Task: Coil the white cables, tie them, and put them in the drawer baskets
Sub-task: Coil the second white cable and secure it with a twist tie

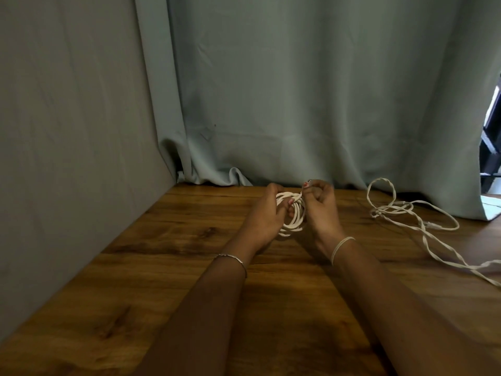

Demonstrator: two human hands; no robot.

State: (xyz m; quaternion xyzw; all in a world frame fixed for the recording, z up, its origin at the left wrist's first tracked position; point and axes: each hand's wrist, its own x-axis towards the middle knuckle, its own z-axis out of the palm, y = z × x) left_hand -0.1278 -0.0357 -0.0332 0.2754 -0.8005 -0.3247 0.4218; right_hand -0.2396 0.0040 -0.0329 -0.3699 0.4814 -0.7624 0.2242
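Left hand (267,213) and right hand (320,210) both close their grip on the coil (294,225) over the tabletop (176,240), a loose cable (393,210) lying apart.

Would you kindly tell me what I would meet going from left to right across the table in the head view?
Left hand → coiled white cable → right hand → loose white cable.

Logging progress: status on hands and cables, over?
Left hand and right hand both grip coiled white cable. Second white cable loose on wooden table, right side. Nothing blocking.
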